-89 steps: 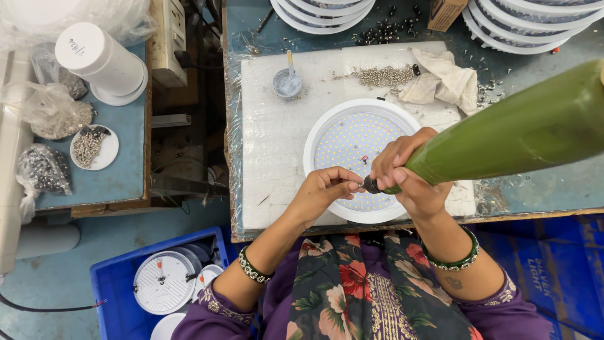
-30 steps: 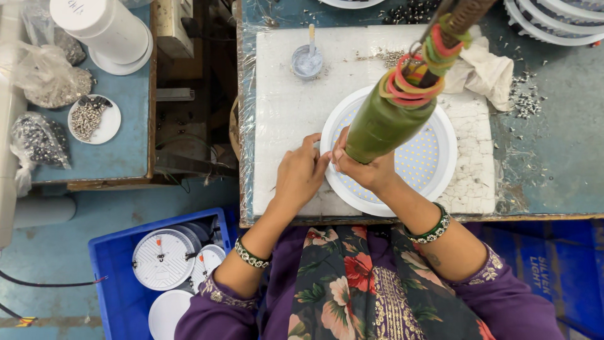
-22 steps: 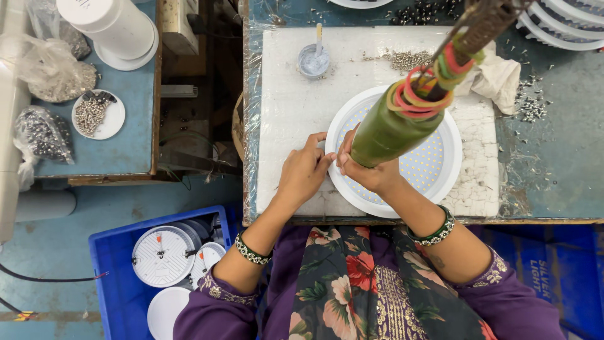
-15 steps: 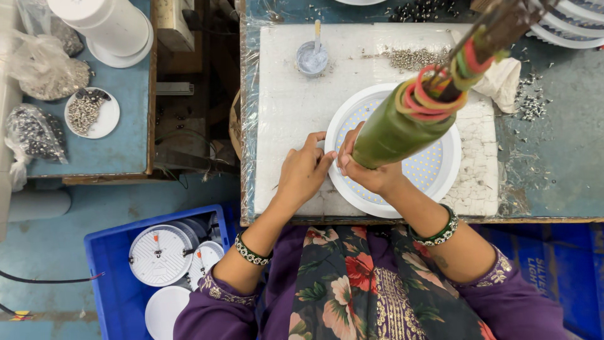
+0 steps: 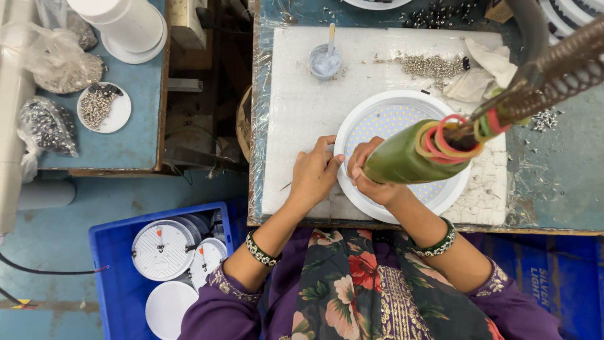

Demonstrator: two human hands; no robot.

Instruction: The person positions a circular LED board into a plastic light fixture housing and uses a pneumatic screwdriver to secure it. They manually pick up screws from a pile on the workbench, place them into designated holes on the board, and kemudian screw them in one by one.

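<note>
The right hand (image 5: 371,176) has its grip closed around the green powered screwdriver (image 5: 409,160), which hangs from a coiled cable running up to the far right, its tip down at the near-left rim of the round white light panel (image 5: 434,116). The left hand (image 5: 314,176) rests beside it on the same rim, fingers curled loosely and seeming to pinch something small, though the bit and any screw are hidden behind the two hands. The panel lies on the white board (image 5: 296,82) on the table (image 5: 553,170), toward its near edge.

Judging from this, the tool's weight and the pull of the cable could tip the bit off line, so it slips and scores the dotted face or nicks the left fingertips so close by. If the left hand lets go, the panel could turn or slide toward the near edge. Loose screws (image 5: 431,65) lie far on the board; one beneath the rim would rock the panel
</note>
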